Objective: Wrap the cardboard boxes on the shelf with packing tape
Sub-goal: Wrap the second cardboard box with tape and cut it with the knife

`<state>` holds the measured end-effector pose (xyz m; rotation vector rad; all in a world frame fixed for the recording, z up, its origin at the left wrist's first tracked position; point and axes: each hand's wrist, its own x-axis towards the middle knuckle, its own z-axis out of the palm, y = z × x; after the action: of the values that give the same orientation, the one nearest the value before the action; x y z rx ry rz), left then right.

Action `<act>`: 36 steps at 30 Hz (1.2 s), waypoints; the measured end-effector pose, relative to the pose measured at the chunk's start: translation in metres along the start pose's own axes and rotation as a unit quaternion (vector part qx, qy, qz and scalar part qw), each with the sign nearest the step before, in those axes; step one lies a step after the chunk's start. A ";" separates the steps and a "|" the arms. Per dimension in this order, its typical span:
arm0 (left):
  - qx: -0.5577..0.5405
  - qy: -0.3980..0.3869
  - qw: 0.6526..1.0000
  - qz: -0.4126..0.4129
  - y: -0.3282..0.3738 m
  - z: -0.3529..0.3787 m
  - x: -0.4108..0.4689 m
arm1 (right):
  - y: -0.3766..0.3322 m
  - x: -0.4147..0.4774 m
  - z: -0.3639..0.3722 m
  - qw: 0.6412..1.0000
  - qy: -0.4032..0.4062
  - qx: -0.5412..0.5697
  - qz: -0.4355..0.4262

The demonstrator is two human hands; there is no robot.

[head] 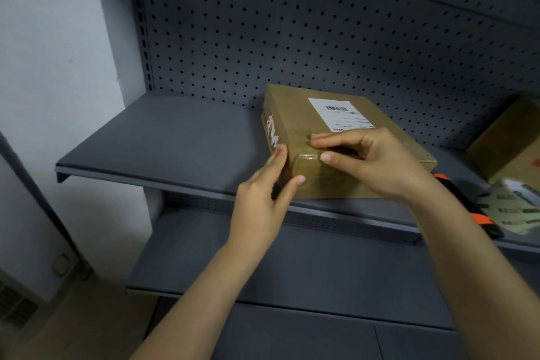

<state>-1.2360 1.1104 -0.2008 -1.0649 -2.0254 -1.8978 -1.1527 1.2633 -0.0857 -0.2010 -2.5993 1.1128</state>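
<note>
A flat brown cardboard box (304,114) with a white barcode label lies on the grey metal shelf (163,143). Clear tape shines over its near left corner. My left hand (263,202) lies flat against the box's left side, fingers straight, thumb on the front face. My right hand (368,161) presses its fingers down on the box's top near the front edge, over the tape. A tape dispenser (496,207) with orange trim and a roll of tape lies on the shelf to the right of the box.
A second cardboard box (508,143) stands at the far right of the shelf. A dark pegboard (292,23) backs the shelf. A lower shelf (292,266) juts out beneath. A white wall is at the left.
</note>
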 end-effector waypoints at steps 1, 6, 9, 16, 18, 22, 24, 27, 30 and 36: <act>0.029 0.022 0.999 0.011 0.003 0.005 -0.005 | 0.000 -0.001 0.001 1.000 0.000 -0.008 -0.007; 0.064 0.046 0.997 -0.023 0.014 0.017 -0.014 | 0.008 -0.003 0.019 0.992 0.029 -0.097 -0.075; 0.053 -0.015 0.998 -0.032 0.013 0.011 -0.007 | 0.016 -0.002 0.025 0.977 0.033 -0.177 -0.116; 0.058 -0.052 0.997 -0.024 0.003 -0.006 0.004 | 0.020 0.000 0.029 0.977 0.070 -0.141 -0.143; 0.053 -0.008 0.998 -0.038 0.006 -0.006 0.001 | 0.016 -0.003 0.030 0.982 0.084 -0.102 -0.134; 0.036 0.008 0.998 -0.056 0.007 -0.002 -0.001 | 0.010 -0.004 0.034 0.989 0.104 -0.043 -0.098; -0.003 -0.004 0.997 -0.071 0.003 -0.006 0.003 | 0.007 -0.003 0.036 0.990 0.116 -0.019 -0.077; -0.105 -0.040 0.987 -0.118 0.001 -0.018 0.013 | 0.002 -0.001 0.038 0.990 0.124 0.006 -0.065; -0.128 -0.058 0.982 -0.128 -0.002 -0.028 0.023 | 0.000 0.000 0.038 0.989 0.131 0.023 -0.057; -0.152 -0.038 0.976 -0.148 -0.003 -0.023 0.035 | 0.004 0.007 0.047 0.980 0.182 -0.027 -0.073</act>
<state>-1.2710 1.1022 -0.1788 -0.9533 -2.0774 -2.4161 -1.1747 1.2363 -0.1177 -0.2016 -2.2792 0.8632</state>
